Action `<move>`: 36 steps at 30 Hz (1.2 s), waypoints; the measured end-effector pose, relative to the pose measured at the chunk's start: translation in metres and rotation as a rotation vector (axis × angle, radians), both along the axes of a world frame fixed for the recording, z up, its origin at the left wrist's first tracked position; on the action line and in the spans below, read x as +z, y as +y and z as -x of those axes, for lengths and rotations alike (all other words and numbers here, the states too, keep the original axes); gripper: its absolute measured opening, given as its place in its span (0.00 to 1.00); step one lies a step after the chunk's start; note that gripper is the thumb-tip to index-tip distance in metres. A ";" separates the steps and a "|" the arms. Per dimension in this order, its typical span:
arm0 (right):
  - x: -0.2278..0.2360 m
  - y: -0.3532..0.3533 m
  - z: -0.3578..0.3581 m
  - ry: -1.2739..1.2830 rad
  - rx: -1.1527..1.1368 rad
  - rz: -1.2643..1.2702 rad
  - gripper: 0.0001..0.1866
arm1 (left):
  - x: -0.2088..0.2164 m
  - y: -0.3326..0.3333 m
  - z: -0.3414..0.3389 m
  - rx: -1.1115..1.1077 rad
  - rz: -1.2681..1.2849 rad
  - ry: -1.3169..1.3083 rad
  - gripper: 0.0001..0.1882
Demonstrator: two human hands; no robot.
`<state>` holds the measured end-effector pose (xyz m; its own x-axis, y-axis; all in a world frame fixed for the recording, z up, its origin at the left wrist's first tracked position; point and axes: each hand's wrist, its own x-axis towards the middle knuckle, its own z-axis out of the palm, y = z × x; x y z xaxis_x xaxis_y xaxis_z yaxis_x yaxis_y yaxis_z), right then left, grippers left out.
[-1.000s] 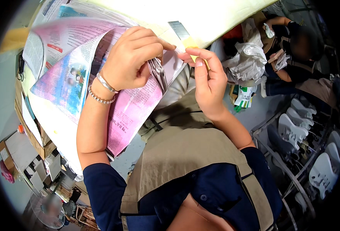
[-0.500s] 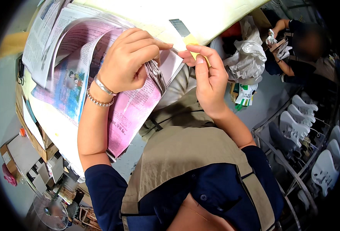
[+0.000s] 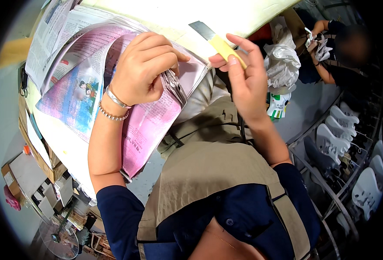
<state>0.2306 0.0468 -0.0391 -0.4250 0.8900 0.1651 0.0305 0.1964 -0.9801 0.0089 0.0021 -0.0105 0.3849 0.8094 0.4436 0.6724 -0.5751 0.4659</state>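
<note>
Head view: right of the pink newspaper (image 3: 150,125), overhanging the tabletop (image 3: 170,15), the right hand (image 3: 248,82) grips the yellow-handled knife (image 3: 222,46); the left hand (image 3: 144,71) curls over the paper, its grip unclear. Seemingly slitting sheets; another stroke needs left fingers clear.

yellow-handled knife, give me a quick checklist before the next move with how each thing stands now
1. Yellow handle held by the right hand: ok, between thumb and fingers.
2. Blade apart from the left hand: ok.
3. Left hand on the newspapers: ok, over their bent edges.
4. Newspapers lying flat: not ok, sheets curl up at the left.
5. Blade lifted off the tabletop: cannot tell from this angle.
6. Co-worker's hands apart from the blade: ok.
</note>
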 end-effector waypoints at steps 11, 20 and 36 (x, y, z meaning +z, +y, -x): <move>0.046 0.065 -0.029 -0.350 0.318 0.031 0.13 | -0.006 0.003 -0.002 -0.014 0.008 -0.036 0.13; 0.030 0.101 -0.020 -0.425 0.627 -0.019 0.12 | -0.005 0.003 -0.004 -0.005 0.020 -0.017 0.13; 0.019 0.111 -0.009 -0.393 0.878 0.305 0.12 | -0.013 0.010 0.000 -0.044 0.023 -0.011 0.10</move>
